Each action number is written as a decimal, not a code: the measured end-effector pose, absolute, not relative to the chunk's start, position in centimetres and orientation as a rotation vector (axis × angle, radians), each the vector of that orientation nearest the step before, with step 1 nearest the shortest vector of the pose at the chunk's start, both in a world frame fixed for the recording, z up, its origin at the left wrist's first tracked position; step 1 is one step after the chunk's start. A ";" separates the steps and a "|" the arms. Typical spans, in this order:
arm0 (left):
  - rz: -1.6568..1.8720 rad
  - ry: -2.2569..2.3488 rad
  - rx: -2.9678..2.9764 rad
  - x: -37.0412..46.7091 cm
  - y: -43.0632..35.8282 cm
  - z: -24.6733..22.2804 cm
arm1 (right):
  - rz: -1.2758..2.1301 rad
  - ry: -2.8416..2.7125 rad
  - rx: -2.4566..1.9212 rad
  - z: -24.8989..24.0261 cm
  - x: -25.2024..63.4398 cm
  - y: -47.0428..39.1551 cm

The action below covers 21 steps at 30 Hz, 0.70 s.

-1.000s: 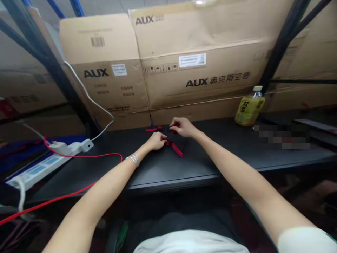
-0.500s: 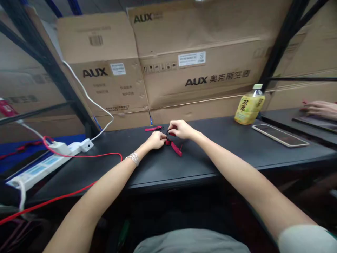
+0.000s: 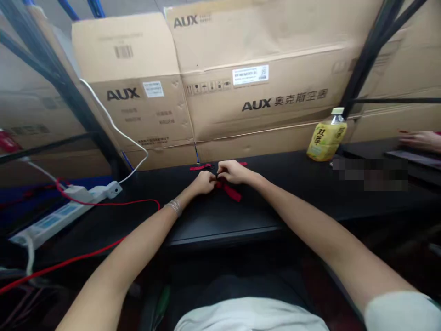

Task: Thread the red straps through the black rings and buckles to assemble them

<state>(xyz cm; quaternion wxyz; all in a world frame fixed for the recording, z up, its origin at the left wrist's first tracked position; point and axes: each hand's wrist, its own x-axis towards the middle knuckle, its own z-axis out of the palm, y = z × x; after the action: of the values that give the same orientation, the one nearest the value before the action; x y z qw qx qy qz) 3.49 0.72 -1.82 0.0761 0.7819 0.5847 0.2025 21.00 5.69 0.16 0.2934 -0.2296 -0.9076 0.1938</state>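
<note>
At the middle of the black table, my left hand pinches the end of a red strap with a small black piece on it. My right hand is closed on the black piece, its fingertips meeting those of my left hand. The strap's free end hangs out below the fingers, toward the front edge. Just behind my left hand lies another red strap with a black clip. A bit of red also shows behind my right hand.
A power strip with white and red cables lies at the left. At the right stand a yellow-labelled bottle and, beyond it, another person's hand. Large cartons line the back between dark metal posts.
My right hand has shifted slightly left, closer against my left hand. The strap's free end has turned a little, and red now shows behind my right hand.
</note>
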 end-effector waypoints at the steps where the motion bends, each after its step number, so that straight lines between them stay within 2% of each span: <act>1: 0.606 1.751 2.348 3.5 0.7 -1.8 | 0.525 -2.409 -0.608 0.2 21.1 5.7; 14: 0.675 1.625 2.277 3.5 0.6 -1.7 | 0.566 -2.021 -0.466 2.1 21.9 5.1; 21: 0.679 1.665 2.293 3.2 1.1 -2.1 | 0.490 -2.281 -0.557 1.2 21.2 4.6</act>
<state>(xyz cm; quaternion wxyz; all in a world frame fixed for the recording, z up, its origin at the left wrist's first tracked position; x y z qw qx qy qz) 3.19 1.05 -2.10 0.1138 0.7818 0.5677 0.2317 21.20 4.63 1.18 0.3628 -0.2164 -0.8862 0.1905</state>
